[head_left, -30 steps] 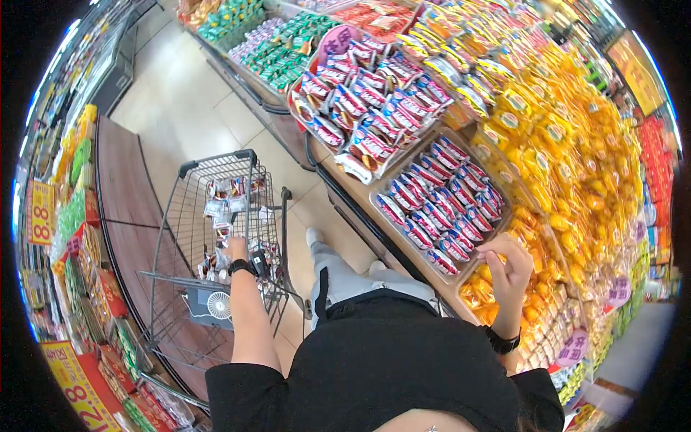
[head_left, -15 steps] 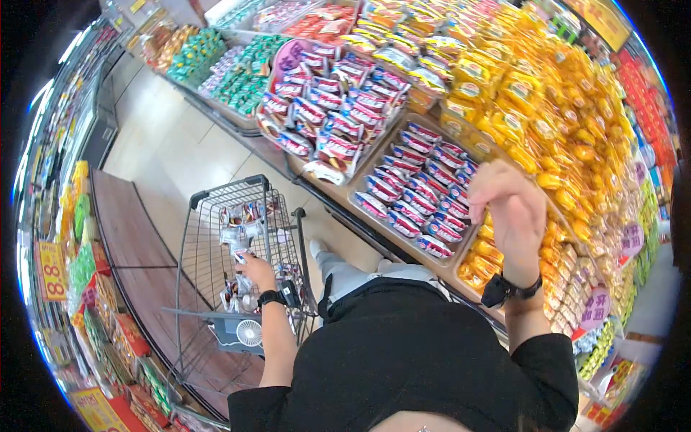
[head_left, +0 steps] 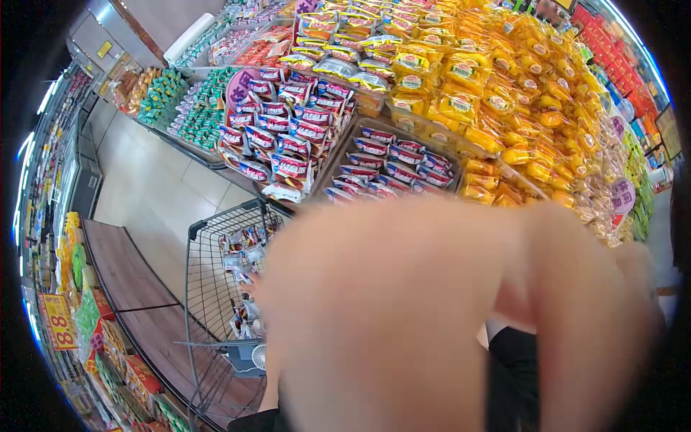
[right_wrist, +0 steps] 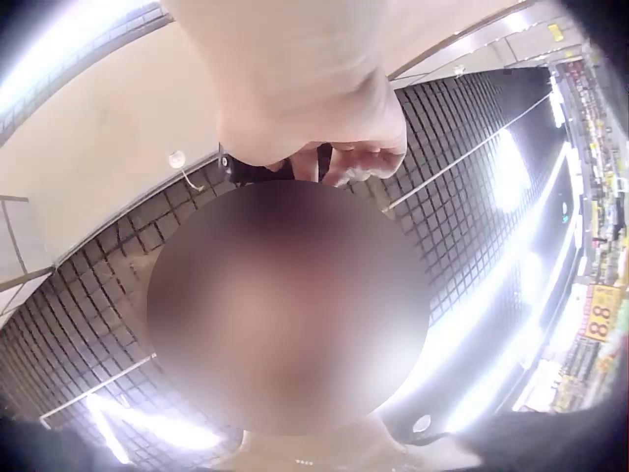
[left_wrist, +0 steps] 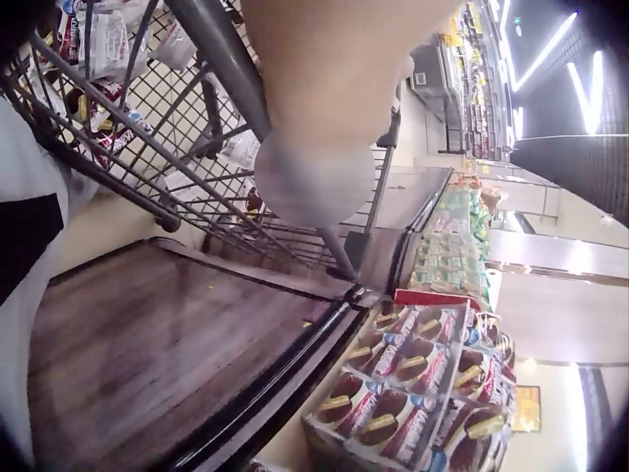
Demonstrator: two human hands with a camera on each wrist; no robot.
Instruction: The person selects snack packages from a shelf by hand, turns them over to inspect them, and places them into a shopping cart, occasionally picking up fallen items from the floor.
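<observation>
My right hand (head_left: 403, 281) is raised to head height and fills much of the head view as a blur. In the right wrist view, its bent fingers (right_wrist: 366, 162) grip a black head-worn camera (right_wrist: 257, 165) above a blurred face. My left hand (head_left: 252, 286) is low over the shopping cart (head_left: 198, 248), next to wrapped snack packs (head_left: 248, 252) in it. My right arm hides most of that hand, and a blurred patch covers its lower end in the left wrist view, so I cannot tell what it holds.
A tray of red-and-blue snack packs (head_left: 374, 147) and a heaped box of similar packs (head_left: 277, 137) stand ahead. Yellow packets (head_left: 475, 79) pile up to the right. A small white fan (head_left: 259, 355) sits at the cart's handle end, beside a low brown platform (head_left: 137, 270).
My right hand has risen from beside the snack tray to my head. The left hand stays at the cart. The head view has shifted, showing more of the display ahead.
</observation>
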